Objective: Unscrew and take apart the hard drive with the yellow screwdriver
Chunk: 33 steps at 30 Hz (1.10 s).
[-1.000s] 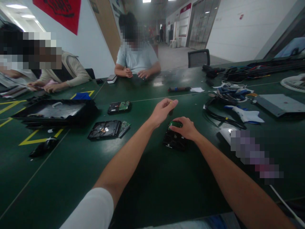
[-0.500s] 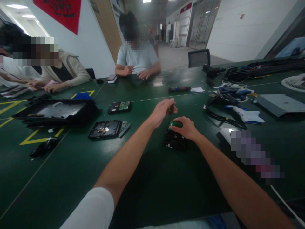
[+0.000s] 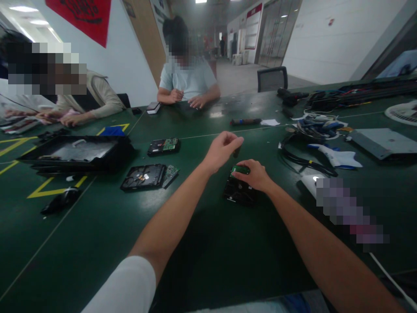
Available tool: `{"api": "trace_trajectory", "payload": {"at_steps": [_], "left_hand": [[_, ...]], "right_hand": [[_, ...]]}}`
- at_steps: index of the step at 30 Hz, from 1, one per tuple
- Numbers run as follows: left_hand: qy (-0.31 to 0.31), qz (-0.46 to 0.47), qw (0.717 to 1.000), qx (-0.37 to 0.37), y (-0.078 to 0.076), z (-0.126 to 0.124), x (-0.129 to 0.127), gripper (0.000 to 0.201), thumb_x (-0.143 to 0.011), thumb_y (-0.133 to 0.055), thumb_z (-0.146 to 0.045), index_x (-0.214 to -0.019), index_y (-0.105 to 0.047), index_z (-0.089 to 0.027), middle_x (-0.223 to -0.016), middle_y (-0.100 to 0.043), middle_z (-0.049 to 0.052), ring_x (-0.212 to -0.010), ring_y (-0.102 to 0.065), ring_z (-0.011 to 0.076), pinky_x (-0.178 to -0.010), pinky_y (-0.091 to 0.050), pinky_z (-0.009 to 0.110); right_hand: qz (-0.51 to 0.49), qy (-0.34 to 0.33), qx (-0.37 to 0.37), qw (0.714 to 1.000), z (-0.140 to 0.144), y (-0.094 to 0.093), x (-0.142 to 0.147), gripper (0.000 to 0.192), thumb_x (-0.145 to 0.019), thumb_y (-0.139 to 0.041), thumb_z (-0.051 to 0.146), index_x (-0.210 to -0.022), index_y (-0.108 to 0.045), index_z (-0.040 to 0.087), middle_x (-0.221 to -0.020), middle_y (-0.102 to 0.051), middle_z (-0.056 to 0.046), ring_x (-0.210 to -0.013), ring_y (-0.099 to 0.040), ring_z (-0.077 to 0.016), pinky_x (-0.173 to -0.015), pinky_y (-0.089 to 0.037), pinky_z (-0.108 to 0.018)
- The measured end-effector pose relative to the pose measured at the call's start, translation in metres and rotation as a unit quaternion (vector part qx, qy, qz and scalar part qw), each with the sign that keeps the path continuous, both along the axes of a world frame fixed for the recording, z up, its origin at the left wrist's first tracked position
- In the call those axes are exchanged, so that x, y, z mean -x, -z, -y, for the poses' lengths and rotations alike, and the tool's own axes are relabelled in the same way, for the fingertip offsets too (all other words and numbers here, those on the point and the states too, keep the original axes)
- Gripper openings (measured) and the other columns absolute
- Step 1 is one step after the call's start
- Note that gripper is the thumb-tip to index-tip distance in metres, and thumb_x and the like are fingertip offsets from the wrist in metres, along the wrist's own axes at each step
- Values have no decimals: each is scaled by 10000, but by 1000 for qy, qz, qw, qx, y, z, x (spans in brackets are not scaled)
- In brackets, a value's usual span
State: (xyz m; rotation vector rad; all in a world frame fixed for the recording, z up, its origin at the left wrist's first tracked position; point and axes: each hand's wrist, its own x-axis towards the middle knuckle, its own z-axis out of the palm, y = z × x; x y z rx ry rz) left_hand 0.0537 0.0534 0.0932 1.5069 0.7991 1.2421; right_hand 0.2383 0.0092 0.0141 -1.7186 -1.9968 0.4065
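Left hand point(image 3: 221, 152) risen slightly, pinching screwdriver point(image 3: 236, 151) over hard drive point(image 3: 239, 191); right hand point(image 3: 254, 175) pressing drive flat on worktop point(image 3: 208, 243); bit may slip.

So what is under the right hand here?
The right hand rests on a black hard drive with a green circuit board at its far end; the fingers cover most of that board.

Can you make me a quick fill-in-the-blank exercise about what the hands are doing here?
1. The right hand presses down on a black ____ drive lying on the table.
2. The left hand pinches a small dark tool just ____ the drive.
3. The table surface is dark ____.

Missing words: hard; above; green
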Motion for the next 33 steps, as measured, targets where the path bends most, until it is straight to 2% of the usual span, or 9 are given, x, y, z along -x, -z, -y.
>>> {"api": "trace_trajectory", "payload": {"at_steps": [3,6,9,13,18,20,26,29,33], "left_hand": [[-36,-7,999,-24,-2,0,1,209,-932,-801,-362,-883,-668,-209,-790,-630,-15,-724,-547,119,-687,-431,269],[-32,1,999,-19,-3,0,1,167,-934,-773,-307,-866,-655,-211,-755,-617,-26,-691,-539,115,-678,-432,268],[-15,21,1000,-7,-5,0,0,101,-930,-725,-242,-869,-656,-203,-783,-677,-11,-729,-603,120,-731,-472,267],[21,67,996,48,-7,2,-1,52,-942,-645,-221,-898,-651,-195,-806,-744,17,-767,-696,144,-803,-534,294],[46,108,987,108,-10,5,-3,102,-944,-659,-266,-876,-637,-194,-832,-760,42,-787,-735,171,-853,-584,344],[40,98,990,97,-8,3,-3,121,-953,-652,-273,-858,-646,-198,-839,-746,33,-787,-716,159,-829,-575,321],[-22,23,999,-16,0,-5,0,132,-953,-673,-273,-853,-725,-205,-818,-674,-2,-751,-597,121,-724,-485,249],[4,36,999,-7,-2,-3,-1,106,-969,-655,-271,-917,-722,-207,-847,-708,5,-808,-645,136,-799,-516,271],[36,78,995,57,-9,3,-3,102,-980,-618,-244,-913,-681,-201,-843,-722,22,-829,-691,151,-865,-548,308]], "right_hand": [[2,-3,4,1000,0,-1,0,441,-924,-753,627,-1223,-799,306,-1275,-766,-91,-1225,-656,-367,-1033,-491,-549],[2,-5,6,1000,0,-2,0,428,-926,-752,624,-1210,-805,308,-1255,-769,-82,-1211,-664,-357,-1022,-495,-528],[3,-6,6,1000,0,-2,0,434,-925,-757,622,-1221,-804,308,-1270,-768,-81,-1221,-663,-354,-1032,-489,-522],[6,-5,3,1000,-1,-1,0,445,-926,-758,629,-1230,-804,307,-1293,-766,-88,-1239,-658,-359,-1038,-488,-528],[8,-1,2,1000,-2,0,-1,435,-918,-772,615,-1233,-806,317,-1276,-766,-83,-1223,-668,-358,-1033,-497,-528],[8,-3,3,1000,-3,0,-1,429,-920,-772,613,-1229,-807,318,-1263,-769,-82,-1209,-675,-356,-1019,-505,-523],[3,1,7,1000,-2,1,-1,439,-921,-766,629,-1222,-799,311,-1288,-764,-88,-1246,-656,-369,-1045,-488,-551],[3,0,6,1000,-2,0,-1,437,-924,-761,631,-1228,-795,319,-1282,-767,-81,-1240,-659,-361,-1046,-487,-540],[8,-6,9,1000,0,-3,0,431,-931,-753,626,-1227,-800,316,-1283,-769,-84,-1233,-666,-362,-1026,-493,-525]]}}
